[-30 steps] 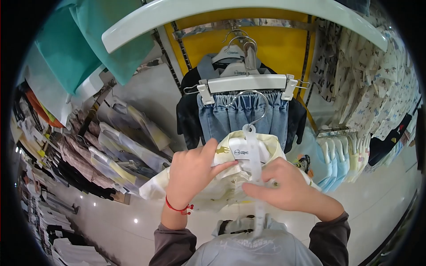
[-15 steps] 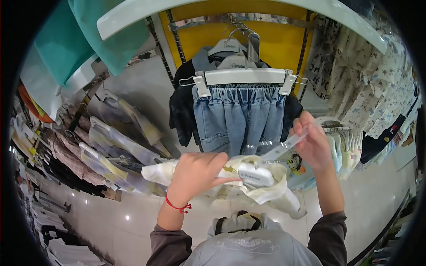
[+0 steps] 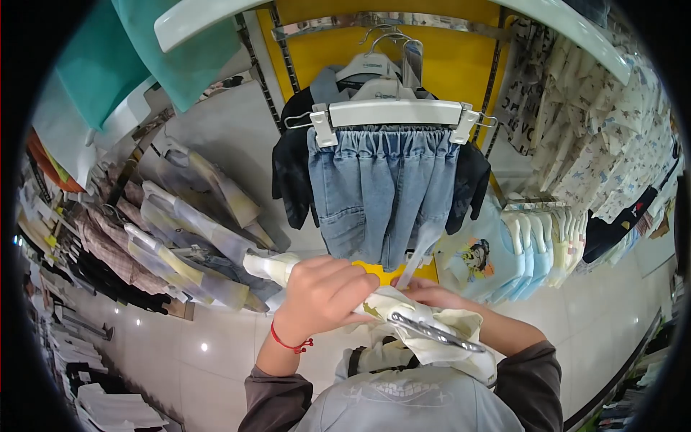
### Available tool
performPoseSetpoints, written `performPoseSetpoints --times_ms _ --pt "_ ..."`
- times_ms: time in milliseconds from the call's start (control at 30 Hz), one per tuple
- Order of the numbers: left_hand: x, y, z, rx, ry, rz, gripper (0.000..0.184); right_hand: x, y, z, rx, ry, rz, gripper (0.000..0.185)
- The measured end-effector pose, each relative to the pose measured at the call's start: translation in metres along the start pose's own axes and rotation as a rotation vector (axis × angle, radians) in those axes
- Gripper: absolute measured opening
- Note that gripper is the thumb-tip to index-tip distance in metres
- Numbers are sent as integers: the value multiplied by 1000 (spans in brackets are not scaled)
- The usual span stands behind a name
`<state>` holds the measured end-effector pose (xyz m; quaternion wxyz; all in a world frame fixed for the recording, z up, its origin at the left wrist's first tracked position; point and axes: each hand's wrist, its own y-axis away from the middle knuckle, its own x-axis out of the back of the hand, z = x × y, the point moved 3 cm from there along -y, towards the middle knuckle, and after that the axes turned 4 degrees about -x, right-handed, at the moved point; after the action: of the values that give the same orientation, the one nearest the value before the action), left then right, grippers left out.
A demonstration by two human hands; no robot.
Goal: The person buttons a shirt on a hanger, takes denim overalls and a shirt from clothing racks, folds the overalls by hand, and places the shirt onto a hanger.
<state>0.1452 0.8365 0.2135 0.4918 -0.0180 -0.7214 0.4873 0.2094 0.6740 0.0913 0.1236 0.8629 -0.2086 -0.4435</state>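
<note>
My left hand is closed round a cream shirt with a green print, which is bunched up. A metal hanger hook sticks out of the shirt's collar towards me. My right hand is beside the collar, partly hidden by the cloth. Its fingers pinch the lower end of a translucent plastic strip, which points upward. Just beyond my hands hang light blue denim shorts, clipped to a white hanger in front of a black top.
Tie-dye shirts hang on the left. Pale blue shirts and cream printed garments hang on the right. A white curved bar crosses overhead. Below is a glossy tiled floor.
My right hand has come down and inward with the plastic strip, to the shirt's collar. The shirt has turned, so its metal hook now faces me. My left hand keeps its grip.
</note>
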Motion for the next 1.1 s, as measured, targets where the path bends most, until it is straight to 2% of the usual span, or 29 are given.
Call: performPoseSetpoints --times_ms 33,133,200,267,300,367,400,467,533,600,633,733,800,833,933,967,1100 --pt "3 1 -1 15 -20 -5 39 -4 2 5 -73 8 37 31" --pt "9 5 -5 57 -58 -16 43 9 9 17 -132 60 -45 32" --pt "16 7 -8 80 -95 -19 45 38 7 12 -101 482 15 31" --pt "25 7 -13 103 -143 -18 47 67 8 -20 234 1161 7 24" --pt "28 9 -17 100 -170 18 50 67 11 -45 523 1424 -100 20" --pt "34 11 -26 146 -189 51 51 17 43 -98 406 1054 359 13" --pt "37 13 -30 167 -198 68 51 1 56 -116 529 916 418 11" --pt "44 23 -42 145 -221 117 39 -7 71 -141 747 831 369 11" --pt "51 26 -57 135 -235 165 29 -19 82 -156 969 819 369 12" --pt "56 36 -72 139 -93 408 22 -32 88 -172 1238 851 357 13" --pt "60 39 -77 141 -17 526 20 -36 92 -182 1302 909 364 20" --pt "87 33 -95 41 343 493 25 -67 87 -208 1612 1313 749 30" --pt "106 29 -122 -140 451 401 24 -76 67 -224 1618 1607 839 37" --pt "120 31 -136 -158 500 278 29 -81 57 -229 1613 1755 883 41" --pt "141 18 -148 -157 525 207 33 -88 29 -239 1150 1875 807 44" --pt "151 17 -154 -136 563 86 37 -92 27 -241 1141 1870 743 43" --pt "165 21 -164 -177 516 65 40 -101 18 -246 973 1817 517 39"
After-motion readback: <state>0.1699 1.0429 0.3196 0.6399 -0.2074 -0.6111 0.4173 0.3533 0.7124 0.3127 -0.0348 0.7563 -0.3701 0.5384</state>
